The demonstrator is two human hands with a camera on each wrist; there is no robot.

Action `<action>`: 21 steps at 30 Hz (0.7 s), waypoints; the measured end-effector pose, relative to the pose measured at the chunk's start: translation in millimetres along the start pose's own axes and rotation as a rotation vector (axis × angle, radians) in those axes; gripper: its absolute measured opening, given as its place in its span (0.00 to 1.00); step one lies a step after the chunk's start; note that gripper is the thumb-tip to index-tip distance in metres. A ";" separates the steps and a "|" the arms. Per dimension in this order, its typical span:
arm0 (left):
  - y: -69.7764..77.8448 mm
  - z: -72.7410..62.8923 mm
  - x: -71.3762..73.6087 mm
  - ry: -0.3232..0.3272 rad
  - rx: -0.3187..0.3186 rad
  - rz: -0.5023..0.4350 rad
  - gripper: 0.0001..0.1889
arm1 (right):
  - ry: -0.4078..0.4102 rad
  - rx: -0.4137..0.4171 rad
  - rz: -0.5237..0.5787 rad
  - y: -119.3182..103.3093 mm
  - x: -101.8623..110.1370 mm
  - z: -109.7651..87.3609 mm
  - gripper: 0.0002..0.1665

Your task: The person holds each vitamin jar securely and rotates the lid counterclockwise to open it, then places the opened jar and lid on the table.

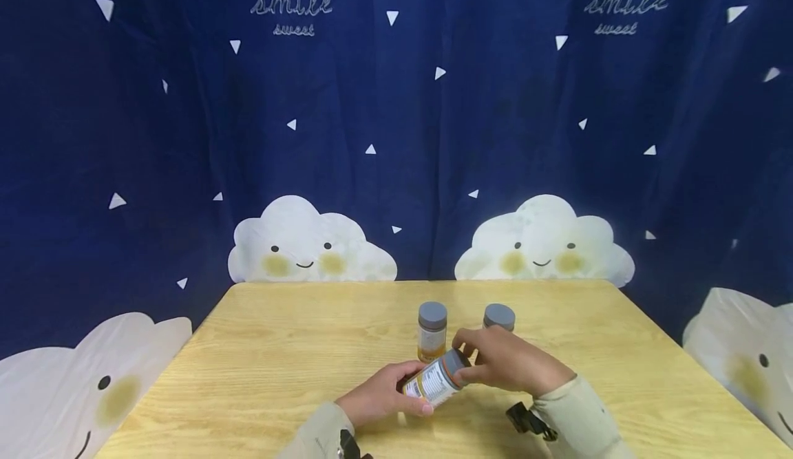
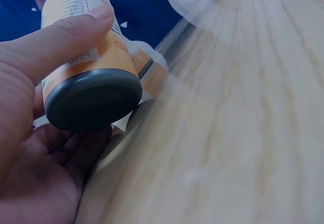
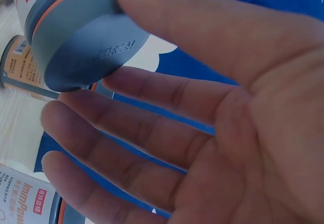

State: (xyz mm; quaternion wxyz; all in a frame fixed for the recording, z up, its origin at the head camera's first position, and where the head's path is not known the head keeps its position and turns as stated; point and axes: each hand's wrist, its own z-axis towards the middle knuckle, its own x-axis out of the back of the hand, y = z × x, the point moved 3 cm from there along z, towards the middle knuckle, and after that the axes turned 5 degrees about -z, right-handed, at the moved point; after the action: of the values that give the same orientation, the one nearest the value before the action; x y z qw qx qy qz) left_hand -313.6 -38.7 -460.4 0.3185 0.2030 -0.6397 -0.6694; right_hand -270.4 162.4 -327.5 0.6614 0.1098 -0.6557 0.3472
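Note:
My left hand grips a supplement bottle with a white and orange label, tilted over the front of the table. In the left wrist view the thumb lies across the label, above the bottle's dark base. My right hand pinches the grey lid at the bottle's upper right end. Its thumb and index finger touch opposite edges of the lid, and the other fingers spread below. Just behind stands a similar bottle, upright with its lid on.
Another grey-lidded bottle stands behind my right hand, partly hidden by it. The light wooden table runs back to a dark blue curtain printed with clouds and triangles.

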 end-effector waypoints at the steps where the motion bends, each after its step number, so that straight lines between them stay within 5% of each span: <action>1: 1.1 0.1 0.2 0.005 0.001 0.002 0.27 | 0.000 -0.006 0.001 -0.3 0.7 0.3 0.18; 11: 2.8 -0.1 1.2 -0.006 -0.001 0.012 0.27 | -0.008 -0.090 0.024 0.1 1.7 0.4 0.27; 21: 1.9 0.7 0.6 -0.023 -0.013 0.008 0.27 | 0.030 -0.160 -0.067 -0.6 2.6 -2.5 0.27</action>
State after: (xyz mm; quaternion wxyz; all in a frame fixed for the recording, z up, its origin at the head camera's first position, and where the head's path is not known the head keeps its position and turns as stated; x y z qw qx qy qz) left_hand -314.1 -38.6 -458.4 0.3150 0.1909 -0.6397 -0.6746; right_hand -268.3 164.3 -325.1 0.6891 0.0733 -0.6673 0.2729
